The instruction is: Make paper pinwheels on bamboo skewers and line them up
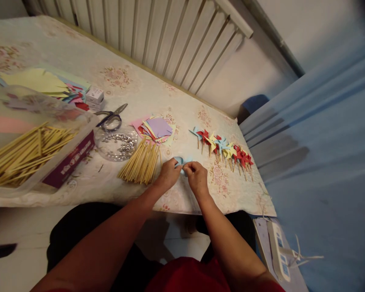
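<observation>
Both hands meet over the near edge of the table around a piece of light blue paper (178, 159) with curled corners. My left hand (169, 173) pinches its left side. From the right, my right hand (196, 175) closes thumb and fingers on the same paper; whether a pin is also in the fingers is too small to tell. Just left of my left hand lies a fanned pile of thin wooden sticks (141, 162). Behind it sits a stack of coloured paper squares (158, 127), purple on top. Finished paper pinwheels (222, 147) in red, yellow and blue lie in a row to the right.
A clear round dish (118, 144) of small metal pins and dark-handled scissors (111, 117) lie left. Further left stands a plastic bin (48, 184) of sticks, with paper sheets (33, 79) and small boxes (95, 96) behind. A power strip (279, 251) is low right, beside a blue curtain (319, 142).
</observation>
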A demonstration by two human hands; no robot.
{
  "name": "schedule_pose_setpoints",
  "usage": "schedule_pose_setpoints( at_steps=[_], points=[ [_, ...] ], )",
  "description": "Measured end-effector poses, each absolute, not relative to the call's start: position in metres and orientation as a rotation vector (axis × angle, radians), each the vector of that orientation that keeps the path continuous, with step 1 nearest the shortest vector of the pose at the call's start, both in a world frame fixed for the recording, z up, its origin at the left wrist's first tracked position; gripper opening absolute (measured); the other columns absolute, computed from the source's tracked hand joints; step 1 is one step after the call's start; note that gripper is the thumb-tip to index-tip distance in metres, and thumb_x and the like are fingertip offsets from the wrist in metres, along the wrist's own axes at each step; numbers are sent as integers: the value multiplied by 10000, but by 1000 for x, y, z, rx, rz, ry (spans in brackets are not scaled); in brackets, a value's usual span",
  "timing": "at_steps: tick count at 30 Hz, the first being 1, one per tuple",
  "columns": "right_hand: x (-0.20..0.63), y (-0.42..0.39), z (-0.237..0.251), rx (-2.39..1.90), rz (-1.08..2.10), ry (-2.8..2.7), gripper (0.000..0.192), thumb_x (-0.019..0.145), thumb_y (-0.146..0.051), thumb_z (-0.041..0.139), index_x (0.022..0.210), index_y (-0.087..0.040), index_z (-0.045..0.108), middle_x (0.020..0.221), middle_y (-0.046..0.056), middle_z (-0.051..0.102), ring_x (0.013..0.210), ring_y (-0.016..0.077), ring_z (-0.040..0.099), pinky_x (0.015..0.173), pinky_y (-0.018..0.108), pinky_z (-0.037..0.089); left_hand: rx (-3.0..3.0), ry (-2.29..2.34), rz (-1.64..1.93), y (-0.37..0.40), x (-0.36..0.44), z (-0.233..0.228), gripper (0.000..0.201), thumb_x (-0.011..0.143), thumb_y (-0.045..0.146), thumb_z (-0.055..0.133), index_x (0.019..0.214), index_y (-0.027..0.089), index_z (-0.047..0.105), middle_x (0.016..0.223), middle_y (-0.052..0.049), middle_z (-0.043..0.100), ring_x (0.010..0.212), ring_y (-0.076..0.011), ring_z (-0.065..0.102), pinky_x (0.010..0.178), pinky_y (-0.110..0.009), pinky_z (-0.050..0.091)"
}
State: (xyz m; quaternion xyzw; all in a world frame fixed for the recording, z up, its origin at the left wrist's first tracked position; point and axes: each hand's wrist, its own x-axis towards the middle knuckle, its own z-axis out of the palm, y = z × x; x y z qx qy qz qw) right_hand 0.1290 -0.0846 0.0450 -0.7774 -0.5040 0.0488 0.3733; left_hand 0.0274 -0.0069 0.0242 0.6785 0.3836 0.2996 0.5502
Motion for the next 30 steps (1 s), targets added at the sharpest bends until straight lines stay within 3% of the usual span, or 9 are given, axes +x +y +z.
schedule_pose_setpoints(
  at_steps=[4, 10, 17, 24, 30],
  points=[
    [128, -86, 49, -1972, -3, -1432, 150, 782, -248, 538, 668, -199, 622, 698, 17, 596, 710, 168, 513, 714, 297, 396, 1621, 911, 704, -7, 27, 24, 87, 769, 167, 535, 693, 149, 574, 646, 22, 540, 648, -116, 470, 599, -238, 324],
    [126, -82, 42, -1974, 364, -1044, 139, 747, -282, 558, 662, -186, 611, 584, -22, 543, 567, 139, 471, 570, 258, 383, 1612, 924, 692, -7, 27, 25, 78, 776, 169, 527, 729, 144, 583, 683, 18, 561, 683, -117, 495, 622, -233, 339],
    [127, -84, 50, -1958, -24, -1449, 154, 787, -256, 536, 675, -198, 624, 712, 26, 597, 740, 177, 507, 744, 309, 390, 1605, 903, 709, -6, 28, 23, 100, 768, 172, 519, 682, 149, 564, 634, 34, 522, 637, -105, 454, 592, -230, 315],
    [125, -80, 37, -1936, 364, -1007, 136, 737, -283, 563, 649, -185, 597, 575, -29, 521, 555, 131, 449, 562, 253, 369, 1602, 897, 713, -5, 27, 23, 83, 763, 189, 523, 716, 148, 579, 656, 29, 537, 652, -113, 470, 609, -237, 331],
    [126, -85, 51, -1996, -60, -1492, 161, 804, -250, 523, 683, -200, 618, 715, 35, 595, 738, 185, 503, 746, 317, 392, 1612, 895, 723, -6, 26, 22, 111, 769, 203, 517, 682, 151, 564, 619, 33, 501, 631, -112, 446, 590, -237, 315]
  ],
)
